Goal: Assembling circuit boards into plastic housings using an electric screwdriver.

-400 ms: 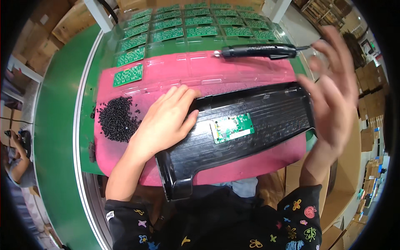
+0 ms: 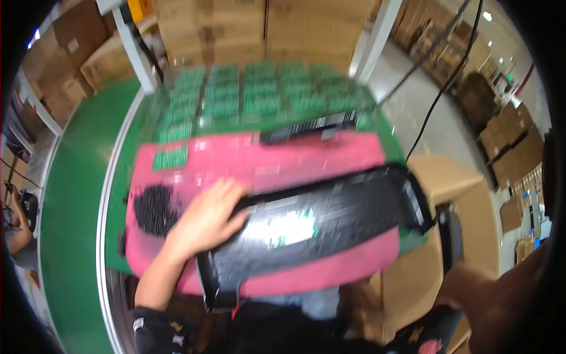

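Note:
A long black plastic housing point(image 2: 354, 206) lies tilted across the pink mat, its hollow side up. Inside it sits a green circuit board point(image 2: 295, 228), washed out by glare. My left hand point(image 2: 206, 219) grips the housing's left end, fingers at the far edge and thumb over the inner side. At the lower right, beside an open cardboard box, my right hand point(image 2: 501, 295) is dark and smeared by motion, its fingers unclear. Beyond the housing a black electric screwdriver point(image 2: 312, 127) lies by the clear trays. Small black screws point(image 2: 154, 210) form a pile left of my left hand.
Clear plastic trays with rows of green circuit boards point(image 2: 259, 104) cover the far bench. The pink mat point(image 2: 336, 259) lies on the green bench. At right stands an open cardboard box point(image 2: 413, 277) holding a black part point(image 2: 451, 236). A black cable point(image 2: 439, 94) hangs there.
The view has tilted up. My right hand has swung from beside the housing's right end down to the lower right, by the box. My left hand stays on the housing.

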Available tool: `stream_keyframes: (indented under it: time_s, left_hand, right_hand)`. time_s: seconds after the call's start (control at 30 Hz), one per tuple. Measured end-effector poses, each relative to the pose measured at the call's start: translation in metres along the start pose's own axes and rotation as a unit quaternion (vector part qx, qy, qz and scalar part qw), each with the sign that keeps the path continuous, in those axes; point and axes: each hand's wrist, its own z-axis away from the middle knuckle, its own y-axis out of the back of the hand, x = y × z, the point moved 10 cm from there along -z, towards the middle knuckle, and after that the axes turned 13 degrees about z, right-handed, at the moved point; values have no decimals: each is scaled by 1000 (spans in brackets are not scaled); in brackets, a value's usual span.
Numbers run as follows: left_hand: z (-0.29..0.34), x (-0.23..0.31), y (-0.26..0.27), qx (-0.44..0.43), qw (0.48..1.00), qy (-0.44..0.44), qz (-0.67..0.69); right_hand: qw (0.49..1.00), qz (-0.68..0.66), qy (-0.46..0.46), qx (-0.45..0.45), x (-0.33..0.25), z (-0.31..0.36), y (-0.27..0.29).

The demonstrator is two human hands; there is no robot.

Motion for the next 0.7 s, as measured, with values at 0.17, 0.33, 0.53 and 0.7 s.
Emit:
stream_keyframes:
  time_s: [0.17, 0.33, 0.53, 0.7]
  left_hand:
    - [54, 17, -16, -29, 994, 98, -36]
    - [3, -14, -34, -68, 998, 4, 19]
    - [-8, -17, -8, 16, 999, -21, 28]
    - [-2, -6, 0, -29, 997, 33, -63]
  right_hand:
    - [995, 44, 89, 29, -54, -142, -153]
    - [986, 110, 18, 126, -193, -395, -276]
    - [968, 14, -244, -57, -113, -355, -301]
    - [995, 35, 73, 63, -130, -287, -254]
